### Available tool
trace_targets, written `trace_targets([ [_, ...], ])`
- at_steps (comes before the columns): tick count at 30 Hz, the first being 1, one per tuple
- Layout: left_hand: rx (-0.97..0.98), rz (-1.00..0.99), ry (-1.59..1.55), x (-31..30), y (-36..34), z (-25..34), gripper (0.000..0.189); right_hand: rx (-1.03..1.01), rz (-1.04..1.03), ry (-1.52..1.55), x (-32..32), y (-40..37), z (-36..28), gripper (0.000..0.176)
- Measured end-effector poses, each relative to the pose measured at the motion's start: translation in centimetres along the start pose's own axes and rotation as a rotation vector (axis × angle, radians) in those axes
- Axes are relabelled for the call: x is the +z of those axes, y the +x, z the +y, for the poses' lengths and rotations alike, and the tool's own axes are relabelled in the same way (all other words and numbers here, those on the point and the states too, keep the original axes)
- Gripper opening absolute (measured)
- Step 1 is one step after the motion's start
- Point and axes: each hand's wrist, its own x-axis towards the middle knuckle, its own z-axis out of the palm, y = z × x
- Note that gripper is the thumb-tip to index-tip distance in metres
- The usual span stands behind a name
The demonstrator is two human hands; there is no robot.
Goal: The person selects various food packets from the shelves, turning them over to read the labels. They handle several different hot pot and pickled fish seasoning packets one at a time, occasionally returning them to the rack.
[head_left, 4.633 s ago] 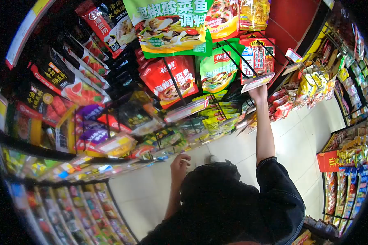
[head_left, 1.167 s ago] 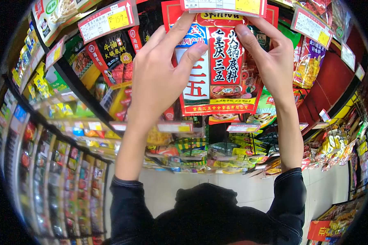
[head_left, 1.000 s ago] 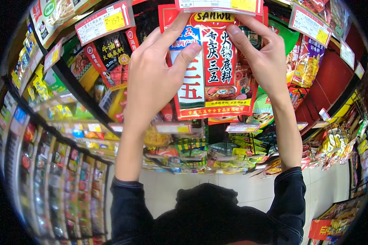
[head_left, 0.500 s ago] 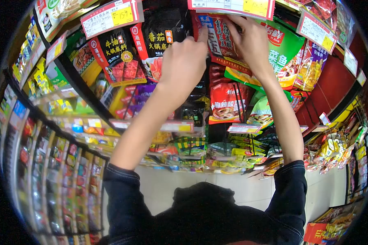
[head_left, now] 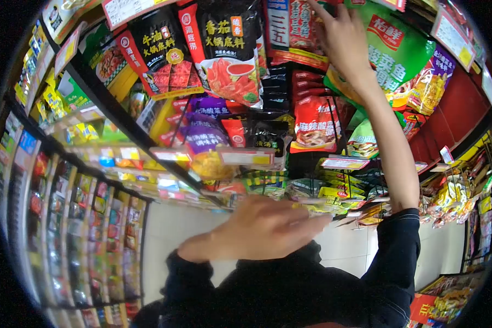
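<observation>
My right hand (head_left: 344, 46) reaches up to the hanging rack, fingers stretched and apart, over the right side of a red hotpot seasoning packet (head_left: 298, 33). Beside it hangs a green pickled-fish seasoning packet (head_left: 396, 52), partly covered by that hand and wrist. Low in front of my chest is my left hand (head_left: 262, 229), smeared by motion, its fingers hard to make out; no packet shows in it. Two black-and-red hotpot base packets, one with a tomato picture (head_left: 229, 60) and one with meat squares (head_left: 167, 60), hang left of the red packet.
A lower row holds a red seasoning packet (head_left: 316, 126) and a purple packet (head_left: 205, 134). Price tags (head_left: 344, 163) stick out along the shelf edges. More stocked shelves (head_left: 76, 235) run down the left side. Pale floor tiles (head_left: 172, 224) show below.
My left hand has left the red packet and dropped to chest height. My right hand remains up at the packets, which now appear higher in view, and the tomato packet is uncovered.
</observation>
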Motion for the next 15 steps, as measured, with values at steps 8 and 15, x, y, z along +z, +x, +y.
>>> trace_targets([
  [8,-0.236,-0.048,-0.491,7.3,-6.9,-1.3,0.024,-0.015,-0.012,0.265,-8.0,-3.2,-3.0,0.027],
  [15,-0.640,-0.292,-0.873,14.9,-10.3,-1.9,0.019,0.194,-0.227,0.794,-10.6,-2.5,-7.2,0.029],
])
